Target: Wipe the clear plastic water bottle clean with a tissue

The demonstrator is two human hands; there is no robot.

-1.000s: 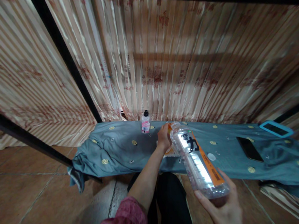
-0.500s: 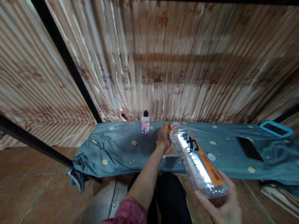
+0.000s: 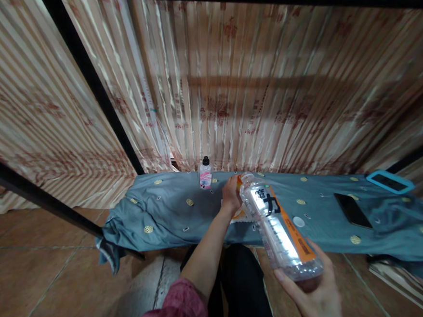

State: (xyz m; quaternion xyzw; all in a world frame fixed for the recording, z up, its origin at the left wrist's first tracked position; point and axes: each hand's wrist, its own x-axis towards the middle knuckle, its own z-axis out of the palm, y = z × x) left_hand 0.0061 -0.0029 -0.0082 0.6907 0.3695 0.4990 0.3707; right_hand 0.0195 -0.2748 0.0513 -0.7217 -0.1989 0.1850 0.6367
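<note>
A large clear plastic bottle [image 3: 274, 226] with a silver and orange label is tilted over the bench, its uncapped-looking neck pointing away from me. Its base rests in my right hand [image 3: 312, 286], with the thumb and fingers wrapped around it. Beside the bottle's neck is my left hand [image 3: 231, 195], its fingers curled around something orange that the bottle and the hand mostly hide. Below that hand, an orange and white packet [image 3: 239, 215] shows partly from behind the bottle. A white round disc [image 3: 298, 221], perhaps a cap, lies right of the bottle.
A small pink-labelled bottle with a black cap [image 3: 205, 173] stands at the back of the cloth-covered bench [image 3: 167, 205]. To the right lie a black phone [image 3: 353, 210] and a blue-framed object [image 3: 390, 182]. Dark metal posts [image 3: 94, 84] and a striped curtain [image 3: 228, 80] enclose the bench.
</note>
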